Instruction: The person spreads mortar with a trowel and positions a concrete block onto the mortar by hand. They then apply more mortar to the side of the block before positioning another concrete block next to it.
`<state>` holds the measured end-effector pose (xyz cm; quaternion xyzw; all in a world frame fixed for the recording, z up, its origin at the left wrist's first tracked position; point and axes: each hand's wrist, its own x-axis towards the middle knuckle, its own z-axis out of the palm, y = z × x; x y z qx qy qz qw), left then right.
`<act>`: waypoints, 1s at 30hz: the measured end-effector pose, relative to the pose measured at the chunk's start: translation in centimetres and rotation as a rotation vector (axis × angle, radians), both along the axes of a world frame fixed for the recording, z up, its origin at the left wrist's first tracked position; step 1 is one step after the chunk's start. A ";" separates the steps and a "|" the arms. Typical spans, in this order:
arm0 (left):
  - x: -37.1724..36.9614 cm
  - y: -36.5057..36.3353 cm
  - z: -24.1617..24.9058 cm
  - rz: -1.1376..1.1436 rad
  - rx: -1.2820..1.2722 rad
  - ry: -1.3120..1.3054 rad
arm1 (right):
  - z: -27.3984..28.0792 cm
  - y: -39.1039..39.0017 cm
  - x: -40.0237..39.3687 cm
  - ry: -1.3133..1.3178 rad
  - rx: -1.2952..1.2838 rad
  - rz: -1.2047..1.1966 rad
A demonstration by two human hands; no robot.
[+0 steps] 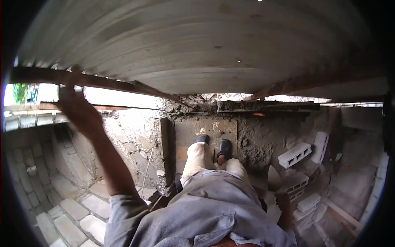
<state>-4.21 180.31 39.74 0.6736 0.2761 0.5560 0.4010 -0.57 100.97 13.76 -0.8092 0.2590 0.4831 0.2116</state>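
My left hand (pixel 80 108) is raised at the upper left, its fingers closed around a wooden roof beam (pixel 123 85) under the metal sheeting. The fingers are dark and somewhat blurred there. Low on the right, my right hand (pixel 283 201) is closed on the handle of a trowel (pixel 273 178); the handle itself is mostly hidden. The pale, pointed blade stands out forward, close to hollow concrete blocks (pixel 297 181). My shoes are on a brown board (pixel 187 133) with wet mortar beside it.
Corrugated metal sheeting (pixel 214 49) hangs low overhead. More hollow blocks (pixel 294 155) lie on the right near spread mortar (pixel 257 144). A block wall (pixel 70 210) drops away at the left. A thin rod (pixel 149 168) leans beside the board, and a timber (pixel 341 216) lies at the lower right.
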 end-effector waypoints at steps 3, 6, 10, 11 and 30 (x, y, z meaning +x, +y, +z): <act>4.7 -5.0 -5.1 -0.341 -0.181 0.202 | 0.1 0.5 -0.6 -0.087 0.069 -0.022; 5.9 -6.7 -8.1 -0.565 -0.270 0.190 | -2.2 0.7 -0.8 0.067 -0.007 0.059; 4.7 -8.7 -7.7 -0.394 -0.352 0.270 | -3.4 0.3 -2.2 0.004 0.100 0.032; 4.2 -8.8 -8.1 -0.422 -0.422 0.191 | -3.1 1.3 -2.3 0.008 0.113 -0.009; -7.4 -17.9 -11.8 -0.230 -0.241 0.141 | -2.3 -0.8 1.7 -0.054 0.088 0.049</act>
